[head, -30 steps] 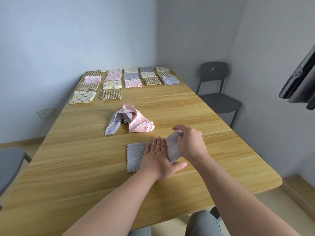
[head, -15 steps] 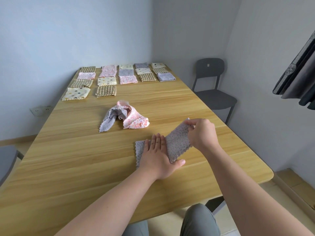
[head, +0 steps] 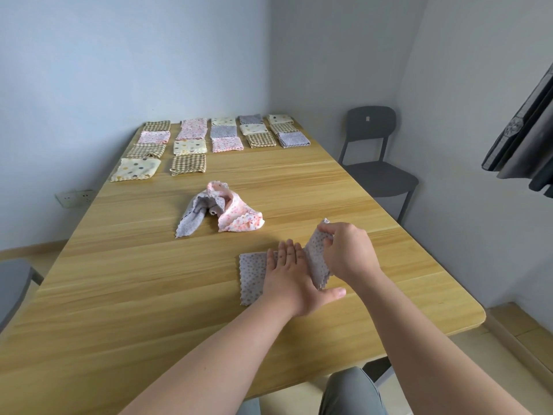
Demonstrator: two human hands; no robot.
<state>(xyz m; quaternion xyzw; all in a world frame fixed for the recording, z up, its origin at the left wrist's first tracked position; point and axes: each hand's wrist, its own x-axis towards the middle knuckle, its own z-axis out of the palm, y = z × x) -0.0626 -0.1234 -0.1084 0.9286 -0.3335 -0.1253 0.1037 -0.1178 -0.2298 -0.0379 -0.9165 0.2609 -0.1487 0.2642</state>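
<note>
The fold of the small grey dotted square cloth looked half made. It lay toward the near right corner of the light wooden table. The left hand lay flat on its middle, fingers straight and close together, pinning it down. The right hand pinched the raised right side between thumb and curled fingers. Next, that side would need laying leftward, edge to edge.

Folded cloths, crumpled cloths, grey chair

loose cloths mid table, folded ones behind, chair to the right.
</note>
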